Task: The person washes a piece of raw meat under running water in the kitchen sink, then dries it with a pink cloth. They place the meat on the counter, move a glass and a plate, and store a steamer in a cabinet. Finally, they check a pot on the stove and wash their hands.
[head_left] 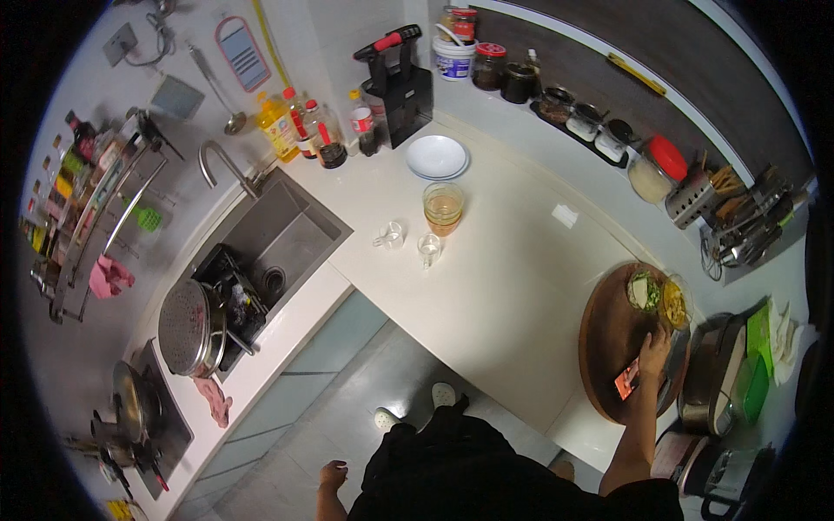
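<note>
My right hand (653, 352) reaches over a round wooden cutting board (603, 325) at the right end of the counter. Its fingertips are at the near side of a clear bowl of yellow food (674, 301); whether they grip the rim cannot be made out. Left of that bowl stands a small bowl with green shreds and a pale piece (644, 291). Beside my wrist lies a small orange-red packet or device (627, 379). A dark flat thing, partly hidden by my hand and forearm, is at the board's right edge. My left hand (333, 475) hangs low over the floor, fingers loosely curled, with nothing visible in it.
Stacked glass bowls (443, 205), two glass cups (429, 247) and white plates (436, 156) stand mid-counter. Jars line the window ledge (515, 107). Left are a sink (293, 228), a steamer pot (189, 329) and a wok (133, 400). Cookware (713, 371) crowds the right edge.
</note>
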Motion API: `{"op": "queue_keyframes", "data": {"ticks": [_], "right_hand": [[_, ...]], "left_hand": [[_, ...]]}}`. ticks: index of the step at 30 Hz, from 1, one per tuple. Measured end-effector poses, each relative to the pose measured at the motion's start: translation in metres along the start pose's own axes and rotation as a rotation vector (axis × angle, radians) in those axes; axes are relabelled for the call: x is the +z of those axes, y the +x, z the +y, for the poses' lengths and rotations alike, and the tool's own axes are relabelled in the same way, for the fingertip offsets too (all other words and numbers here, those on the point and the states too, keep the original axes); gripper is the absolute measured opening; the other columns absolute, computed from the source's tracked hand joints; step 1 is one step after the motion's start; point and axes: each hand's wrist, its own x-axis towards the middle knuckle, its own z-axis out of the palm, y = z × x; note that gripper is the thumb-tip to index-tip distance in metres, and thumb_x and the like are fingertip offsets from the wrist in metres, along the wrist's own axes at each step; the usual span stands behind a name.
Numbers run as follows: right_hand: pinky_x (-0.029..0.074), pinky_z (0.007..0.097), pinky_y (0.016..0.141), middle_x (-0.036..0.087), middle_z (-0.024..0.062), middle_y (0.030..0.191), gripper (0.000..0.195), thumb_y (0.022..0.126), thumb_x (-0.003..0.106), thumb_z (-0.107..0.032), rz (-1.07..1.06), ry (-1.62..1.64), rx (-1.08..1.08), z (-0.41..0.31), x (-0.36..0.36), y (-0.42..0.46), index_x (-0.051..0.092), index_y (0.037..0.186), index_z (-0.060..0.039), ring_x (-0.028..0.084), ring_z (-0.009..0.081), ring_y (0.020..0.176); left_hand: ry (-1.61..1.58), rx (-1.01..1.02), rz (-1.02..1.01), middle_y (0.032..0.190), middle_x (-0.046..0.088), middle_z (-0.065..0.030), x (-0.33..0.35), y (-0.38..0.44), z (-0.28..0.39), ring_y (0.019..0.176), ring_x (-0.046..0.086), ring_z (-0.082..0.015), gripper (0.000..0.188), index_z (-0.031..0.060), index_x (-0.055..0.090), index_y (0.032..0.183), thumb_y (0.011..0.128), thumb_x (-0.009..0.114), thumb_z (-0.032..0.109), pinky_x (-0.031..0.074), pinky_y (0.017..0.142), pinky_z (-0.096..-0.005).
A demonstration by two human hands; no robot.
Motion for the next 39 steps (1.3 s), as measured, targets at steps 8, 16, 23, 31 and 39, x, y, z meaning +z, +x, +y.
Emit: {"op": "queue_keyframes", "data": {"ticks": [8, 16, 23, 31, 39], "right_hand": [[0.032, 0.0369, 0.103, 0.045, 0.0149, 0.130, 0.055, 0.079, 0.064, -0.011, -0.335, 0.640, -0.262, -0.227, 0.066, 0.025, 0.043, 0.129, -0.0033, 0.041, 0.0287, 0.122], [0.035, 0.0369, 0.102, 0.041, 0.0147, 0.132, 0.087, 0.064, 0.080, -0.016, -0.561, 1.025, -0.448, -0.447, 0.166, 0.026, 0.030, 0.134, -0.0015, 0.043, 0.0243, 0.120], [0.042, 0.0325, 0.094, 0.051, 0.0085, 0.116, 0.073, 0.060, 0.079, -0.005, -0.765, 1.463, -0.346, -0.490, 0.179, 0.038, 0.038, 0.121, -0.0037, 0.049, 0.0177, 0.111], [0.043, 0.0344, 0.090, 0.052, 0.0089, 0.114, 0.071, 0.061, 0.080, -0.009, -0.605, 1.150, -0.522, -0.440, 0.176, 0.057, 0.042, 0.120, -0.0050, 0.051, 0.0190, 0.108], [0.044, 0.0336, 0.089, 0.056, 0.0094, 0.111, 0.064, 0.065, 0.079, -0.015, -0.612, 0.921, -0.317, -0.315, 0.127, 0.062, 0.047, 0.119, -0.0052, 0.054, 0.0208, 0.103]], "left_hand": [[-0.064, 0.266, 0.135, 0.081, 0.068, -0.0107, 0.014, 0.004, 0.015, 0.079, 0.066, -0.0267, 0.026, 0.0122, 0.066, 0.098, 0.075, 0.060, 0.022, 0.052, 0.073, -0.0371], [-0.204, 0.816, 0.235, 0.121, 0.053, -0.0181, -0.089, -0.012, 0.245, 0.092, 0.062, -0.0292, 0.065, 0.0085, 0.052, 0.121, 0.064, 0.081, 0.019, 0.054, 0.065, -0.0324], [-0.022, 1.184, 0.446, 0.140, 0.029, -0.0244, -0.146, 0.031, 0.472, 0.126, 0.035, -0.0402, 0.101, 0.0174, 0.035, 0.138, 0.053, 0.087, 0.030, 0.043, 0.095, -0.0442], [0.241, 0.885, 0.366, 0.144, 0.018, -0.0287, -0.137, 0.087, 0.568, 0.118, 0.043, -0.0453, 0.131, 0.0253, 0.022, 0.143, 0.033, 0.090, 0.044, 0.040, 0.098, -0.0459], [0.212, 0.904, 0.364, 0.133, 0.036, -0.0193, -0.107, 0.075, 0.587, 0.113, 0.043, -0.0400, 0.125, 0.0280, 0.027, 0.140, 0.033, 0.090, 0.041, 0.043, 0.094, -0.0454]]}}
